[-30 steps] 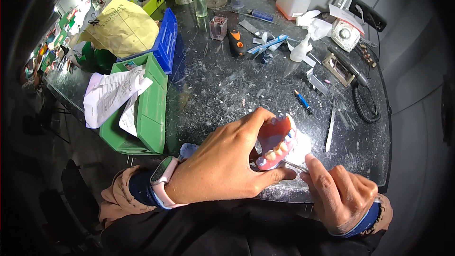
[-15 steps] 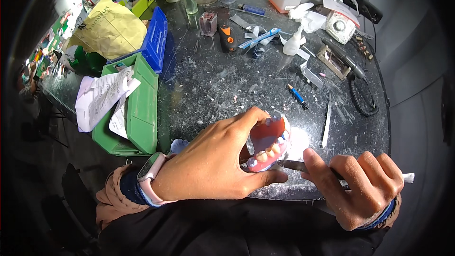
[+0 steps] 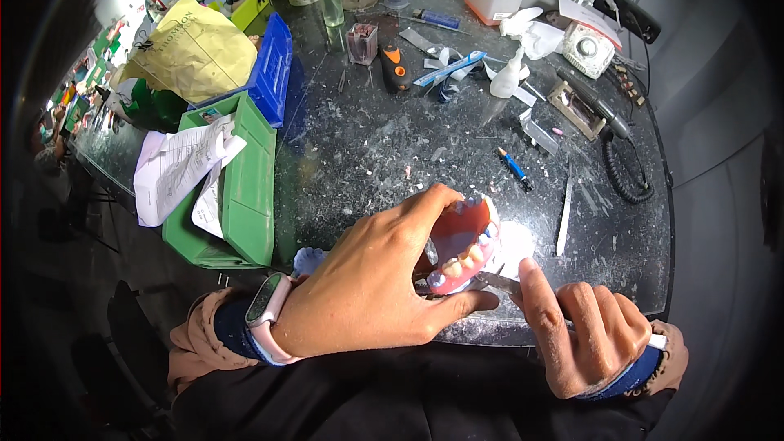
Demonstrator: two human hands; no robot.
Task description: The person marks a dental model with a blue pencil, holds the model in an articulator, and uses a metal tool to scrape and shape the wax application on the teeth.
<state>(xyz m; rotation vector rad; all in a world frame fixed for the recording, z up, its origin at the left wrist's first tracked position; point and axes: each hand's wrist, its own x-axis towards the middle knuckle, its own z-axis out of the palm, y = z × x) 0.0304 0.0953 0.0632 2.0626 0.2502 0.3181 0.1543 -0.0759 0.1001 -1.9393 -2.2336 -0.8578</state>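
Observation:
Near the bench's front edge, my left hand (image 3: 359, 290) is wrapped round a dental model with a pink wax denture base (image 3: 465, 230) and a row of pale teeth. Its thumb lies along the near side, and part of the model is hidden behind the fingers. My right hand (image 3: 584, 331) is closed round a knife (image 3: 498, 281) with a flat metal blade and a white handle end. The blade's tip meets, or nearly meets, the near right edge of the model beside my left thumb; exact contact is hard to see.
Another plaster cast (image 3: 308, 260) sits behind my left wrist. On the left are a green bin (image 3: 260, 184) with papers and a blue bin (image 3: 278, 73). A blue pencil stub (image 3: 513, 165), a white spatula (image 3: 564, 216) and a corded handpiece (image 3: 600, 106) lie right of centre.
My right hand has moved slightly left and turned, bringing the knife further in along the model's near edge. My left hand keeps its hold on the model almost unmoved.

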